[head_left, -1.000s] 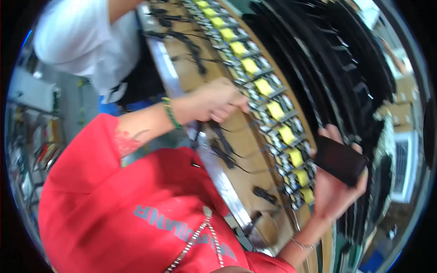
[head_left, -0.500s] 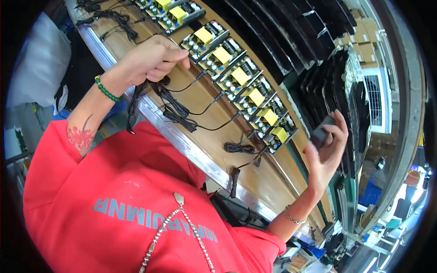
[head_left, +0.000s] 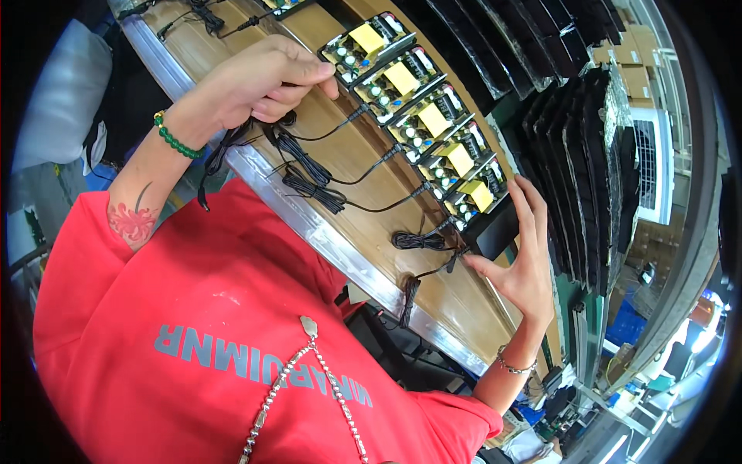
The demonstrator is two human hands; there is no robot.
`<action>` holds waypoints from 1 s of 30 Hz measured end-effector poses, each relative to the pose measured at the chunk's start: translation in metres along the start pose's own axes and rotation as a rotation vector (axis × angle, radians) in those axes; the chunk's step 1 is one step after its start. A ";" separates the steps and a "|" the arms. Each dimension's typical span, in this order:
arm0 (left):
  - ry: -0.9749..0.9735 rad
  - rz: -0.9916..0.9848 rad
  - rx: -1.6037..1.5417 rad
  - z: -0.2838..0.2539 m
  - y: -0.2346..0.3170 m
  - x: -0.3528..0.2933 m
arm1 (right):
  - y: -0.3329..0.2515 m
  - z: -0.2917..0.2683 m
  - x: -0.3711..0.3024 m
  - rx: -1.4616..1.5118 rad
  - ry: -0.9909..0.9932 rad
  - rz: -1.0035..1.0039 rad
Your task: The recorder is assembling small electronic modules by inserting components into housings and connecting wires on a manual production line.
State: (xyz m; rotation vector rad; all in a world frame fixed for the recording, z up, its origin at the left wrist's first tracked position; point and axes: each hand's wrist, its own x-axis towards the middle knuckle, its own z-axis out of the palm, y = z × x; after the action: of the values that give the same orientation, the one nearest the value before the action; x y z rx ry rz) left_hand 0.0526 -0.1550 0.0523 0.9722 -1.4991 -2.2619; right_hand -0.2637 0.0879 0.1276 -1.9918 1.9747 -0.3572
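My right hand (head_left: 524,255) holds a flat black case piece (head_left: 493,230) at the near end of a row of circuit boards with yellow blocks (head_left: 433,127) lying on a wooden bench (head_left: 363,155). The black piece touches the last board. My left hand (head_left: 259,77) is curled on a bundle of thin black cables (head_left: 232,143) at the bench's front edge, beside the boards. A green bead bracelet sits on the left wrist.
Coiled black leads (head_left: 313,189) trail from the boards across the bench. A metal strip (head_left: 325,232) runs along its near edge. Rows of upright black trays (head_left: 587,139) stand behind the boards. A person in white (head_left: 62,93) is at the left.
My right hand has come down from the air and set the black piece against the last board in the row. My left hand stays on the cables; the view has shifted slightly.
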 end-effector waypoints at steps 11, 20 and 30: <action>0.039 -0.009 -0.018 0.003 0.001 -0.002 | -0.009 -0.027 0.013 -0.221 -0.203 0.217; 0.086 -0.016 -0.033 0.004 -0.001 -0.003 | -0.003 -0.015 0.017 -0.324 -0.014 0.117; 0.316 0.603 0.856 0.018 -0.021 -0.007 | 0.099 -0.084 0.117 -0.641 0.924 0.967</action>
State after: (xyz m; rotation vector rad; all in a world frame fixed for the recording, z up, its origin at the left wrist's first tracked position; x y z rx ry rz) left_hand 0.0494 -0.1288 0.0405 0.8257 -2.2410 -0.9884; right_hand -0.3855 -0.0327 0.1609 -0.8133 3.6828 -0.4604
